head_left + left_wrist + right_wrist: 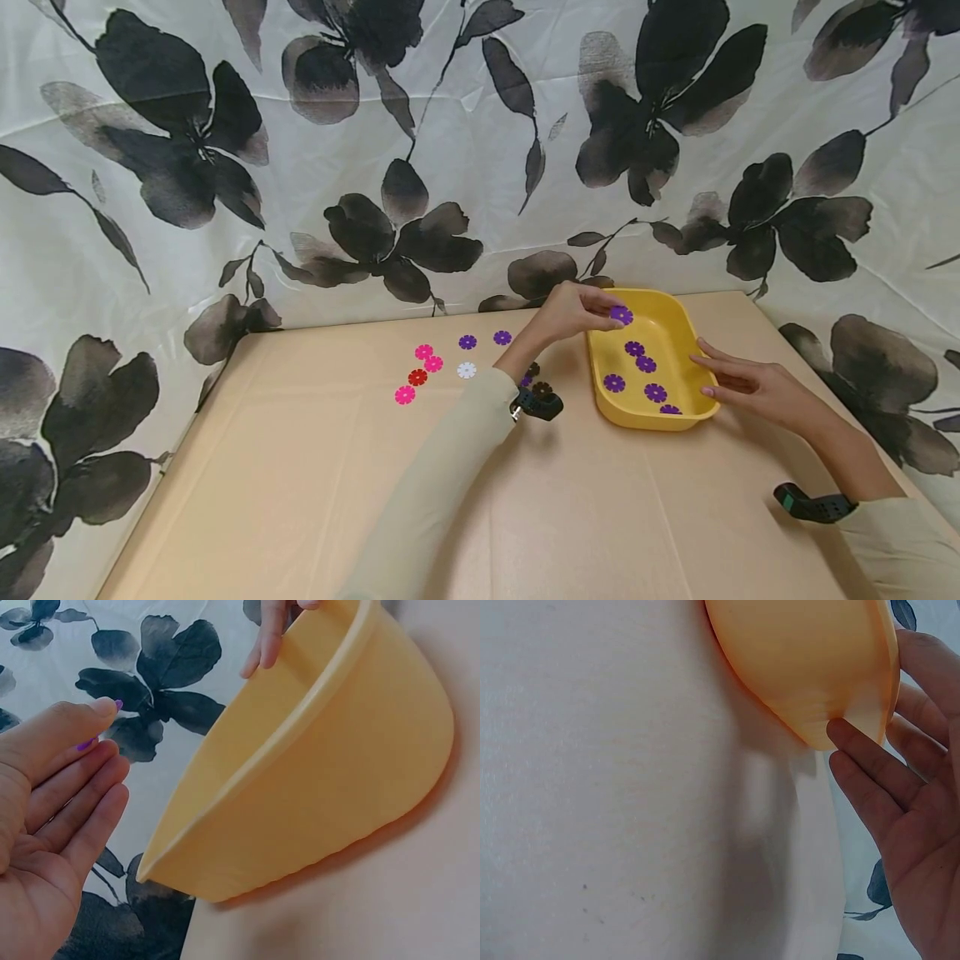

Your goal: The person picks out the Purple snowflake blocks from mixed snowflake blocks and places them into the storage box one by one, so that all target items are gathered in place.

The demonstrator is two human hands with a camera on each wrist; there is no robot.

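Note:
Over the far left part of a yellow tray point(678, 422), my left hand point(566, 319) pinches a purple flower-shaped piece point(621, 315) between thumb and finger. Only slivers of that purple piece point(118, 704) show in the left wrist view. Several more purple flower-shaped pieces point(656, 392) lie scattered on the tray's floor. My right hand point(757, 386) touches the tray's right side with its fingers mostly straight. In the right wrist view, two fingertips of the right hand point(922, 825) rest against the outer wall of the tray point(810, 660), and another finger meets its rim.
Left of the tray, pink flower-shaped pieces point(405, 395), a red one point(417, 377), a white one point(467, 370) and purple ones point(467, 342) lie on the tan table point(300, 467). Dark brown pieces point(542, 388) are partly covered by my left wrist. A floral cloth point(510, 167) hangs behind.

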